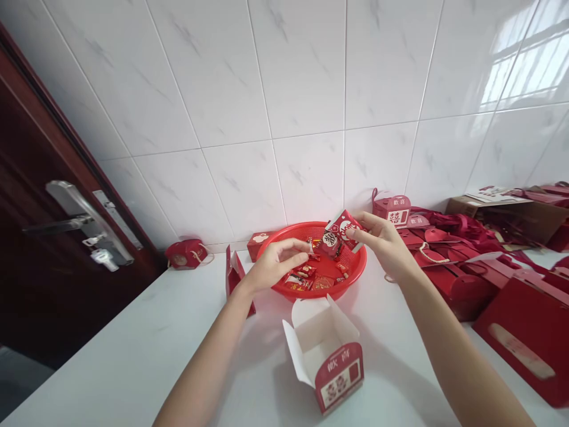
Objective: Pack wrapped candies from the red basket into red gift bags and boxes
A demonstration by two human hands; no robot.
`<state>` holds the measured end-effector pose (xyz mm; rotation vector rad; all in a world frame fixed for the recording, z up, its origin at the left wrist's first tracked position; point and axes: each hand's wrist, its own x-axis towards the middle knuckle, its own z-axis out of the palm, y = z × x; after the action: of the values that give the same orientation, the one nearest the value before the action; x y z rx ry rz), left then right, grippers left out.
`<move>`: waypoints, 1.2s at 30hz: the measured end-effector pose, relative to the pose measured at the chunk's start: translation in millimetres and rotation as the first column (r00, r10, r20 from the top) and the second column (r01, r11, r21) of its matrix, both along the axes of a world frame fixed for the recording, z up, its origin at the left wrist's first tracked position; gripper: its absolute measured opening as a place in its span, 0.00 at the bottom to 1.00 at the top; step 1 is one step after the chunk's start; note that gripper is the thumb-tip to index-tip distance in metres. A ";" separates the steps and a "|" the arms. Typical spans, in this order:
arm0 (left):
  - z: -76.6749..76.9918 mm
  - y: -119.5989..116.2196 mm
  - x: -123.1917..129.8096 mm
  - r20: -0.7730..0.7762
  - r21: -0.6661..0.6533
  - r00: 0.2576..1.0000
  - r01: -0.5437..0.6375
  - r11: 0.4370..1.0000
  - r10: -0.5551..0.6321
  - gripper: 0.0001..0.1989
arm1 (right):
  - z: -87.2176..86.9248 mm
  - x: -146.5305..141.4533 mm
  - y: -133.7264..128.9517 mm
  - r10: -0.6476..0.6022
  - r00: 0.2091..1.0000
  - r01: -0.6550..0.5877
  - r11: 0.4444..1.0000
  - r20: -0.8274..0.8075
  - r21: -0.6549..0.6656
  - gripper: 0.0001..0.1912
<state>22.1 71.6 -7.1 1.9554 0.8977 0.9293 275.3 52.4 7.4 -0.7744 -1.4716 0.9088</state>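
My right hand (377, 237) pinches a red and white printed packet (345, 230) above the right side of a red plastic basket (355, 270). My left hand (282, 261) is over the basket's left side, its thumb and fingers closed at a small wrapped candy (311, 249). Several wrapped candies (306, 271) lie in the basket, and a dark red packet (329, 242) is beside the one in my right hand. In front of the basket stands a small red and white box (340, 376) with its flaps open and its white inside bare.
A red folded box (235, 279) stands left of the basket, with a red box (261, 242) behind. A red pouch (189, 254) sits near the door (53, 267). Red boxes (524, 332) and a cardboard carton (493, 207) crowd the right. A tiled wall rises behind.
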 end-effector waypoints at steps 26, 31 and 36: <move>-1.7 -67.1 -27.5 -0.601 -0.128 0.786 0.084 0.988 -0.145 0.17 | 6.5 -19.5 -57.6 0.266 0.513 -0.381 0.923 0.816 -0.062 0.15; -3.7 -63.2 -27.9 -0.496 -0.160 0.850 0.108 0.981 -0.174 0.15 | 13.7 3.1 -58.3 0.071 0.602 -0.224 0.971 0.796 0.084 0.14; -9.1 -24.4 -27.0 -0.323 -0.065 0.945 0.028 0.997 -0.047 0.14 | 23.9 29.7 -63.7 -0.125 0.651 -0.028 0.982 0.748 0.189 0.15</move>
<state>-4.9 47.3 -16.3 2.1011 1.0544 0.5579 305.0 -11.3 31.3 -1.1254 -2.2236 0.3703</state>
